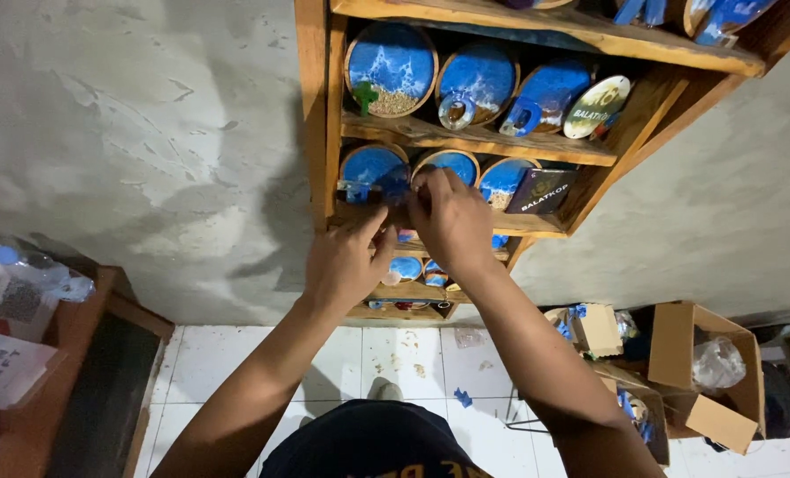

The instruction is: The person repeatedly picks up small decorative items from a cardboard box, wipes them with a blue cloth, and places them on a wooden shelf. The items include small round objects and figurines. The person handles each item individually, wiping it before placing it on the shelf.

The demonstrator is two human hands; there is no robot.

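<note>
Between both hands (404, 235), small blue piece (393, 190) on wooden shelf (537, 223).

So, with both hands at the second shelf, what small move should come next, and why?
Probably ease the small blue piece into the gap between the round blue plaques and let go. Both the left hand and the right hand already meet at the front edge of that wooden shelf, fingertips pinched there, and the plaques stand leaning in a row behind. What exactly is pinched is partly hidden.

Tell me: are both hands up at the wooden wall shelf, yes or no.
Yes, the left hand and right hand meet at the wooden shelf.
</note>
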